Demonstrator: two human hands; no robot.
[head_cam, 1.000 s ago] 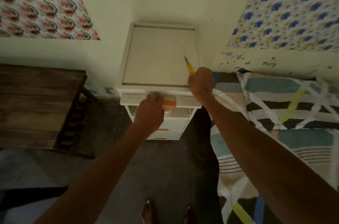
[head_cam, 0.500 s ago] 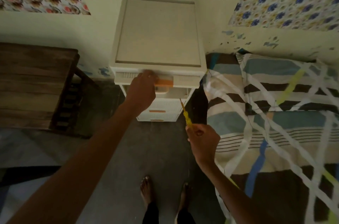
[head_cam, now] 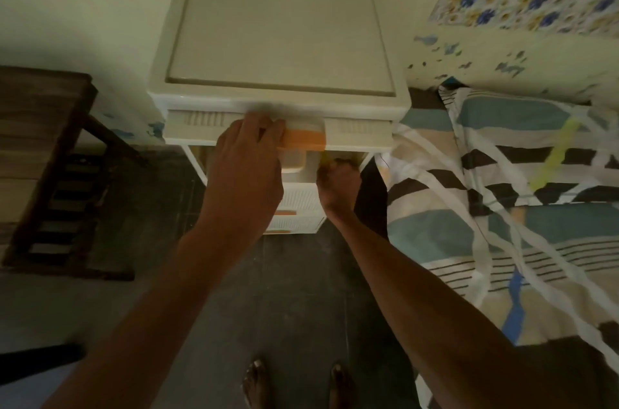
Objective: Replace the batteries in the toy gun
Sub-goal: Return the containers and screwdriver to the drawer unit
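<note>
A white plastic drawer cabinet (head_cam: 281, 23) stands against the wall. Its top drawer (head_cam: 358, 134) sticks out a little from the frame. My left hand (head_cam: 248, 167) grips the drawer's orange handle (head_cam: 306, 140), fingers curled over its left end. My right hand (head_cam: 338, 187) reaches in under the top drawer, holding a yellow screwdriver (head_cam: 326, 159); only a short yellow bit of it shows above the hand. No toy gun or batteries are in view.
Lower white drawers (head_cam: 298, 204) with orange handles sit beneath. A bed with a striped sheet (head_cam: 502, 191) touches the cabinet's right side. A dark wooden bench (head_cam: 40, 140) stands at left. My bare feet (head_cam: 254, 382) are on the dark floor.
My right hand with the screwdriver dropped from the cabinet top, swung low, then rose under the top drawer. My left hand stayed on the handle. The view moved closer to the cabinet.
</note>
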